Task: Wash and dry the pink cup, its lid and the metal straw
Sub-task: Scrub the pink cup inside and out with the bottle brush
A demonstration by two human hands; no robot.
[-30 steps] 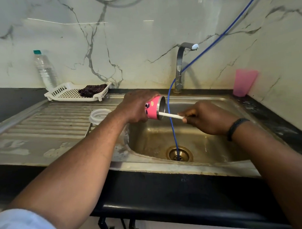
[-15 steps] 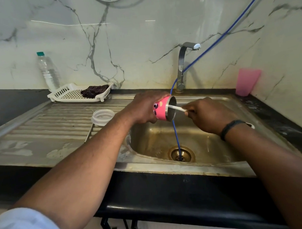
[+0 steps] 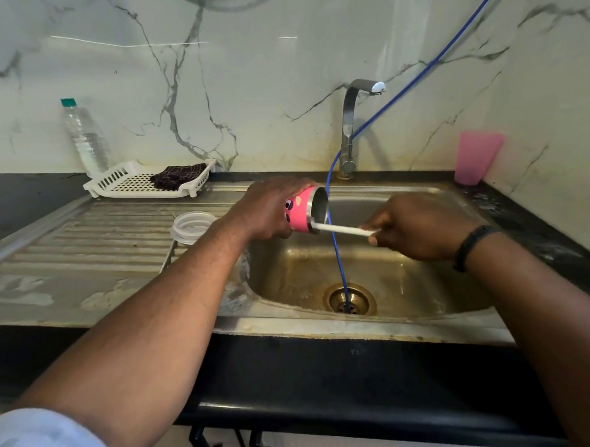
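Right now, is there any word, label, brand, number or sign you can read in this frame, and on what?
None can be read.
pink cup: only cartoon shapes printed on it, no letters.
water bottle: no label visible.
pink tumbler: plain.
black wristband: nothing legible.

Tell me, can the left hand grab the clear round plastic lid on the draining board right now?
Probably not yet: the left hand grips the pink cup. The clear round plastic lid lies uncovered beside that forearm.
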